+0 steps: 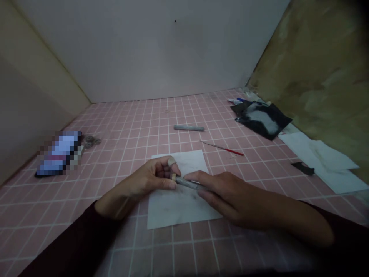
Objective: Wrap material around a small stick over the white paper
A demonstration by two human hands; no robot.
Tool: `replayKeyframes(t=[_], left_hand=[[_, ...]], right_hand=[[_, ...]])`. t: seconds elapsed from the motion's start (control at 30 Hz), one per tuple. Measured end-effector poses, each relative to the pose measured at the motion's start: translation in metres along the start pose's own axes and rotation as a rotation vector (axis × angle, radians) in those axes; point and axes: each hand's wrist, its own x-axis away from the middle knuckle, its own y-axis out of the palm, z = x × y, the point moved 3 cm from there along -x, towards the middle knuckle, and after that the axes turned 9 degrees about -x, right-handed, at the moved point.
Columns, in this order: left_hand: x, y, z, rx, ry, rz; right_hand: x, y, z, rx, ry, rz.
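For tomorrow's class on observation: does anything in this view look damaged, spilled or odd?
The left hand has a pale wrap around one fingertip, suggesting a protected finger. At upper right, a black sheet carries a white smear, which looks like spilled or rubbed-on powder.

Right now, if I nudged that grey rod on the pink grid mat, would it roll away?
The grey rod looks round, so it should roll. The pink grid mat looks flat, where it lies apart from other things. Its material is unclear, so its weight is hard to judge.
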Motion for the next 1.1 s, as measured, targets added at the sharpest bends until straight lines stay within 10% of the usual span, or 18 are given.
replayKeyframes(t=[0.27,0.53,0.8,0.93,1.1], left_hand=[[-0.002,0.004,-0.009,-0.095,-0.027,0.143],[0.0,0.009,-0.001,-0.438,0.17,0.273],[0.003,0.003,0.005,-0.699,0.239,0.324],[0.006,0.007,0.01,-0.726,0.233,0.336],[0.001,0.011,0.002,-0.32,0.036,0.159]], right_hand=[[-0.006,-0.002,0.015,-0.106,0.046,0.059],[-0.016,0.006,0.038,-1.188,0.244,0.013],[-0.019,0.012,0.047,-1.692,0.275,-0.08],[-0.017,0.01,0.045,-1.414,0.186,-0.037],[-0.01,0.003,0.029,-0.395,-0.011,0.14]])
